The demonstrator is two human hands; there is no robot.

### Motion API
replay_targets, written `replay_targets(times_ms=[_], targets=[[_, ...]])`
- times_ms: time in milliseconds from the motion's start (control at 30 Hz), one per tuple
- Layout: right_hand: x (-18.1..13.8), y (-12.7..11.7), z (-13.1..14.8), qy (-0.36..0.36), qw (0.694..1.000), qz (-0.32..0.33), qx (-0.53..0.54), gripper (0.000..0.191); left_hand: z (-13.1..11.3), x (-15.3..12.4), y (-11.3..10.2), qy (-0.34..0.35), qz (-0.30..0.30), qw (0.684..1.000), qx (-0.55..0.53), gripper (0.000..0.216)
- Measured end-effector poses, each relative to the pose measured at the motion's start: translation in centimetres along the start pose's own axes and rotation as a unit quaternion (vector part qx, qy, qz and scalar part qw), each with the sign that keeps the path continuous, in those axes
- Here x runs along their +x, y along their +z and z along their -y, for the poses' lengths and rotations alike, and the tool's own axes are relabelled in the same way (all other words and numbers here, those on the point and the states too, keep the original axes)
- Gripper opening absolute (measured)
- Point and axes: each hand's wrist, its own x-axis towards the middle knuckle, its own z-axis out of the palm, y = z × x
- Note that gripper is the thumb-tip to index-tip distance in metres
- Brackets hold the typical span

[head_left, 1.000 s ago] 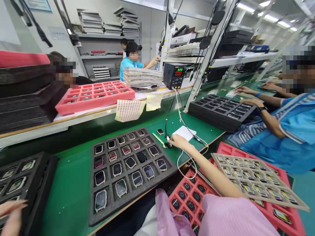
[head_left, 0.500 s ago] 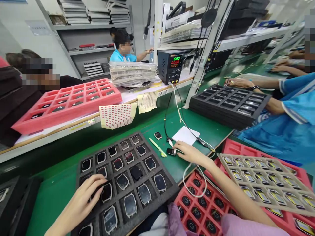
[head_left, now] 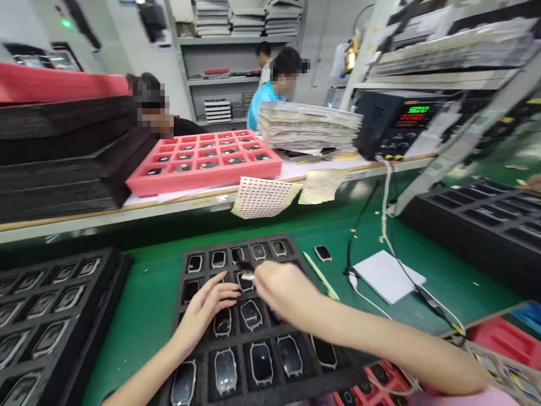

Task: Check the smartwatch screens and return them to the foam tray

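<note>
A black foam tray (head_left: 236, 241) with several smartwatch bodies in its cells lies on the green table in front of me. My left hand (head_left: 207, 301) rests flat on the tray's left half, fingers spread over the watch cells and holding nothing. My right hand (head_left: 281, 287) reaches across the tray's middle, its fingers pinched on a small dark watch body (head_left: 246, 269) that is blurred by motion and hovers over the second row of cells. My forearm hides part of the tray's right side.
Right of the tray lie a loose watch (head_left: 323, 252), a green pen (head_left: 321, 276), a white pad (head_left: 389, 275) and a white cable (head_left: 382, 208). Black trays stand at left (head_left: 51, 304) and right (head_left: 486, 217). Behind are a pink tray (head_left: 203, 160), a power supply (head_left: 397, 121) and seated co-workers.
My right hand left the cable end by the white pad and swung left over the tray with a dark watch body. My left hand moved up the tray. The view turned left.
</note>
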Motion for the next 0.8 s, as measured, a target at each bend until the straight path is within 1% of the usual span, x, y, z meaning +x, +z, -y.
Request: replay_targets(times_ms=[33,67,100,133,200,267,333,400,467,567,600,700,800], targets=[[1.5,1.4,1.9,-0.042,0.999,0.021,0.008,0.012,0.0,0.1,-0.1,-0.007,-0.05,0.998,-0.032,0.049],[2.9,2.7,3.5,-0.079,0.996,0.037,0.018,0.018,0.0,0.1,-0.5,-0.014,-0.092,0.994,-0.052,0.048],[4.0,3.8,4.8,-0.111,0.992,0.053,0.029,0.018,0.0,0.1,-1.1,-0.023,-0.127,0.989,-0.074,0.047],[5.1,4.6,5.6,-0.136,0.988,0.065,0.04,0.014,-0.1,0.1,-1.9,-0.033,-0.152,0.982,-0.104,0.044],[7.3,5.3,6.2,-0.17,0.98,0.077,0.067,0.009,-0.5,-0.1,-3.8,-0.051,-0.176,0.967,-0.175,0.035],[9.8,5.1,5.6,-0.186,0.975,0.077,0.097,0.018,-1.1,-0.1,-5.6,-0.058,-0.181,0.952,-0.239,0.024],[12.5,4.9,4.6,-0.196,0.97,0.08,0.12,0.025,-1.8,0.0,-6.9,-0.063,-0.18,0.942,-0.277,0.018],[14.9,5.3,3.9,-0.203,0.966,0.09,0.129,0.029,-2.4,0.3,-7.9,-0.079,-0.176,0.933,-0.304,0.019],[16.7,6.4,3.5,-0.203,0.966,0.098,0.125,0.032,-2.9,0.6,-8.7,-0.098,-0.171,0.925,-0.325,0.023],[18.1,8.1,3.0,-0.185,0.972,0.098,0.103,0.038,-3.3,0.5,-9.7,-0.12,-0.154,0.914,-0.355,0.027],[18.3,8.6,2.8,-0.175,0.976,0.096,0.091,0.038,-3.4,0.4,-9.9,-0.122,-0.144,0.912,-0.365,0.028],[18.8,9.3,2.4,-0.151,0.983,0.096,0.048,0.023,-3.3,0.1,-10.1,-0.11,-0.113,0.91,-0.383,0.028],[19.2,9.8,2.7,-0.145,0.983,0.108,0.016,0.02,-2.9,-0.1,-9.4,-0.089,-0.096,0.917,-0.376,0.022]])
